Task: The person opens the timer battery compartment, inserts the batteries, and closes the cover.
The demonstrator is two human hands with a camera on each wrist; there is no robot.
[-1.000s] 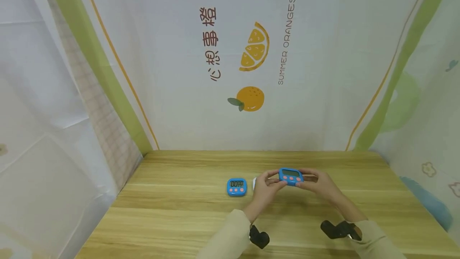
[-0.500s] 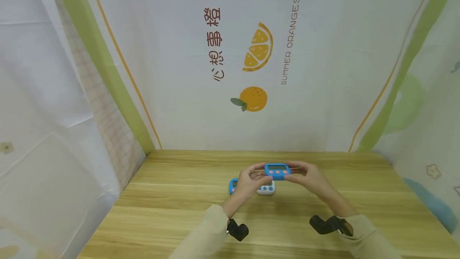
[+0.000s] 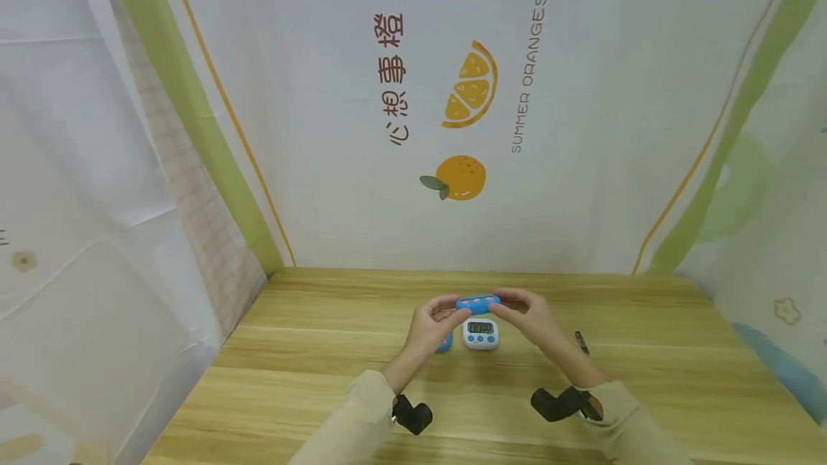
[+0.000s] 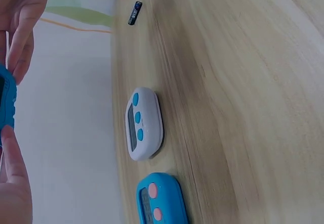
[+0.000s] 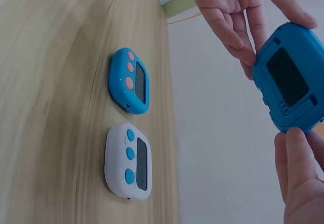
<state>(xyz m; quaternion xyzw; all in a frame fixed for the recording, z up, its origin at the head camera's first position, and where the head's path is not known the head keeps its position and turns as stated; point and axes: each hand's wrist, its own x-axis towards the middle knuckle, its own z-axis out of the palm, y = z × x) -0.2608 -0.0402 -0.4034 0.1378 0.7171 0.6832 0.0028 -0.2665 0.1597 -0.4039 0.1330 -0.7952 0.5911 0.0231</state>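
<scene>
Both hands hold a blue digital timer (image 3: 478, 304) with pink buttons, raised above the table and tilted so its face is foreshortened in the head view. My left hand (image 3: 431, 327) pinches its left end between thumb and fingers, and my right hand (image 3: 525, 316) pinches the right end. Its back, with a dark rectangular patch (image 5: 287, 76), shows in the right wrist view. Below it on the table sits a white timer (image 3: 481, 339) with blue buttons. A second blue timer (image 5: 129, 81) lies beside the white one, partly hidden behind my left hand in the head view.
A small dark battery (image 3: 582, 342) lies on the wooden table (image 3: 310, 386), right of my right forearm. White cloth (image 3: 349, 221) printed with oranges hangs behind the table's far edge, with more cloth on both sides. Black camera mounts (image 3: 412, 415) sit on both wrists.
Both hands have moved left with the held timer and tipped its face more edge-on. The white timer and the battery have come into view, while the lying blue timer is now mostly covered.
</scene>
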